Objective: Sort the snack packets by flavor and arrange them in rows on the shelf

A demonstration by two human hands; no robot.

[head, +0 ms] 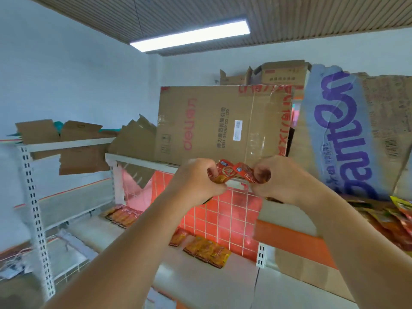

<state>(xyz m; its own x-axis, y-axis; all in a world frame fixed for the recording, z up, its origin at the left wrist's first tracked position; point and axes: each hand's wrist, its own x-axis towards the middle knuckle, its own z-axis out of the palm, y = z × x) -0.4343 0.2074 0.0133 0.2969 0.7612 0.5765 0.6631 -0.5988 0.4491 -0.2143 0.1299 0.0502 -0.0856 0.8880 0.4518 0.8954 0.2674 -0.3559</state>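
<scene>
Two-handed, pinches red packets (231, 173), left hand (196, 179) and right hand (274, 179) clamped on opposite ends. Holds them before a box (211, 123), above orange packets (207, 250) on the shelf (200, 282).

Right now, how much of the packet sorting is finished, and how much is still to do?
Done: two short rows lie on the shelf, the left row and the middle row. In hand: the left hand and the right hand both pinch red packets, held up before the shelf. Left: a loose heap of packets at the right looks unsorted, so much remains.
</scene>
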